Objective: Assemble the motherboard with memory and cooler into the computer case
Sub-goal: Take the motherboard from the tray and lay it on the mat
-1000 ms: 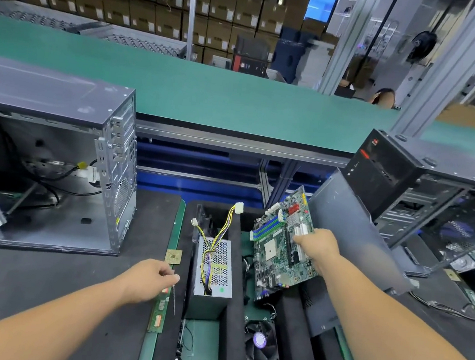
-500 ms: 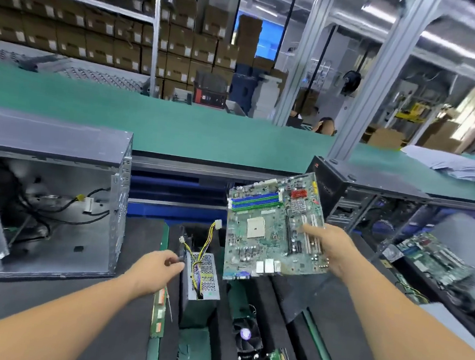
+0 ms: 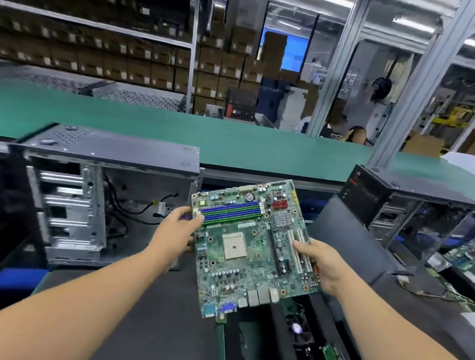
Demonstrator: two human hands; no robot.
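Note:
A green motherboard (image 3: 248,247) with blue and green memory slots and an empty white CPU socket is held in the air, tilted toward me. My left hand (image 3: 174,233) grips its left edge near the memory slots. My right hand (image 3: 319,264) grips its right edge by the white expansion slots. An open grey computer case (image 3: 104,196) lies on its side on the dark mat to the left, with loose black cables inside. A cooler fan (image 3: 298,329) sits in the foam tray below the board.
A second open case (image 3: 407,208) stands at the right, with a grey side panel (image 3: 349,237) leaning beside it. Another board (image 3: 472,257) lies at far right. A green conveyor belt (image 3: 234,139) runs behind. Steel posts and shelves of boxes stand beyond.
The motherboard has moved left and up out of the tray area. My left hand has left the tray's edge and taken hold of the board's left side. The view has tilted up.

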